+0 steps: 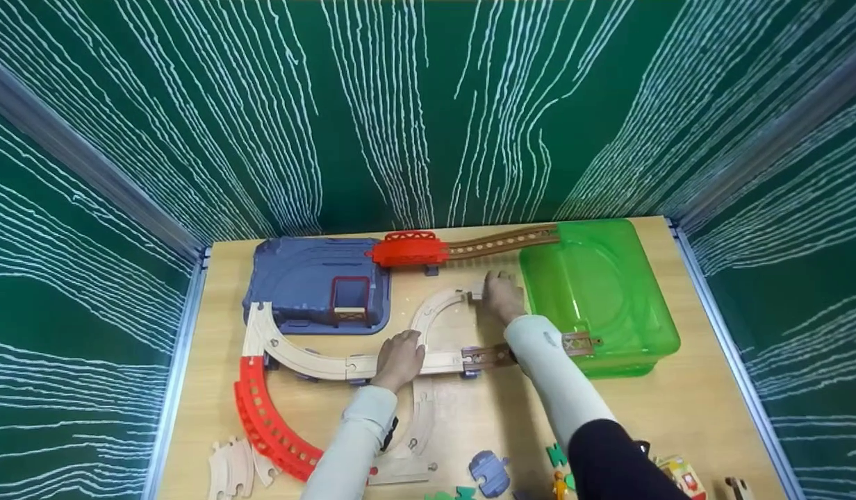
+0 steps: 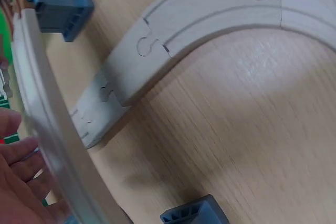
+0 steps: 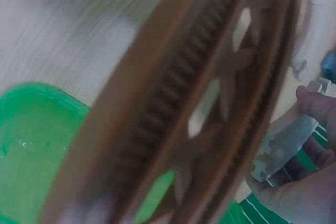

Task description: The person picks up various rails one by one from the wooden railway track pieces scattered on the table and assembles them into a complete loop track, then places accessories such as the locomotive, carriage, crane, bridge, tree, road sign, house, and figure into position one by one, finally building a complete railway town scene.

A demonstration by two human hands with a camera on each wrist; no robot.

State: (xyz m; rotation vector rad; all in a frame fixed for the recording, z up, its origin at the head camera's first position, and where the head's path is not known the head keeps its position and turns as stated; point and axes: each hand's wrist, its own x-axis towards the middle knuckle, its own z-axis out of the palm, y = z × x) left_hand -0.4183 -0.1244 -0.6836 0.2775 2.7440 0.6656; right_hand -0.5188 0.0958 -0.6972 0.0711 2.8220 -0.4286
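Note:
Between its thumb and fingers, my right hand (image 1: 503, 298) grips a short pale wooden track piece (image 3: 286, 142) with jagged cut-outs at its near end. In the head view it is beside the free end of a curved wooden track (image 1: 435, 309). My left hand (image 1: 401, 357) is over the raised wooden track (image 1: 442, 362), close to where the curved track passes. Loosely bent fingers (image 2: 21, 163) show behind that raised track in the left wrist view, with nothing in them. A brown track (image 3: 173, 98) crosses in front of the right wrist camera.
A green plastic bin (image 1: 602, 298) stands upside down at right, a grey-blue base (image 1: 310, 278) at left. A red bridge (image 1: 410, 248) and brown track (image 1: 501, 243) link them at the back. Red curved track (image 1: 272, 417) and loose wooden tracks (image 1: 230, 469) lie front left. Grey supports (image 2: 60, 14) carry raised track.

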